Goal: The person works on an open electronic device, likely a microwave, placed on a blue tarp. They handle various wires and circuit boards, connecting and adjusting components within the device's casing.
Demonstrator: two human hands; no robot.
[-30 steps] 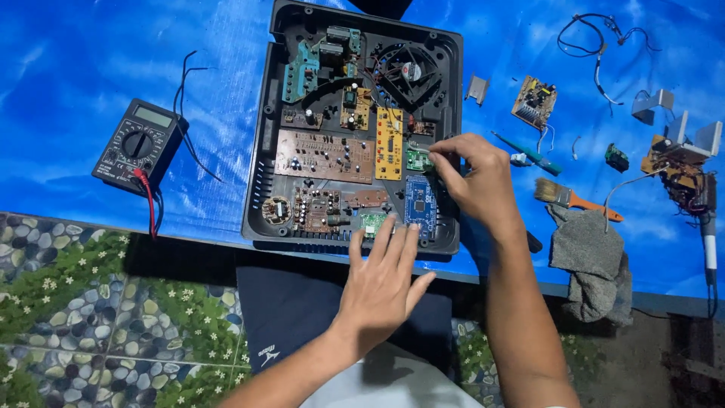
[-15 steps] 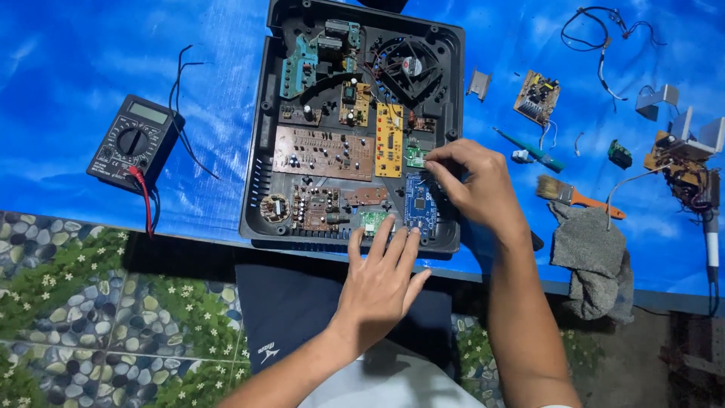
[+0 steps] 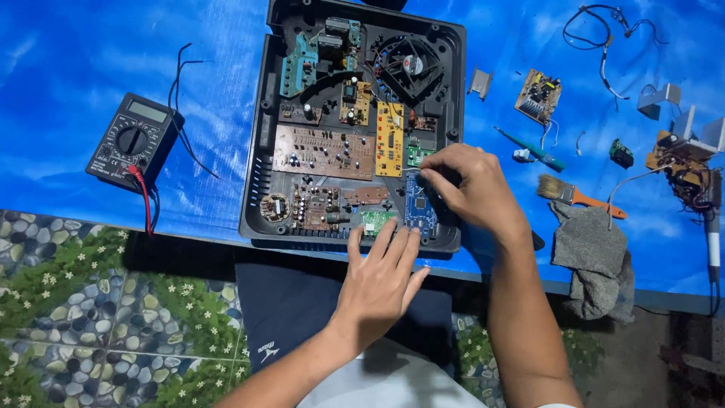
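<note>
On a worktop [image 3: 91,60] covered with a blue sheet, above a floor [image 3: 83,302] patterned with pebbles and small flowers, lies one open black device case [image 3: 260,151] packed with circuit boards and one round fan [image 3: 411,64]. At its near edge the left hand [image 3: 381,283] rests flat, fingers spread and released, their tips touching the case rim by a small green board [image 3: 375,221]. Beside it, the right hand [image 3: 472,185] is curled over the case's near right corner, fingertips pinched down on a blue circuit board [image 3: 418,204] that sits inside; whether they actually grip anything I cannot tell. Left of the case sits one black multimeter [image 3: 132,142] with its red and black leads. To the right lie one loose yellow board [image 3: 538,95], one green-handled screwdriver [image 3: 538,153], one paintbrush [image 3: 578,195] with an orange handle and one grey cloth [image 3: 596,257].
</note>
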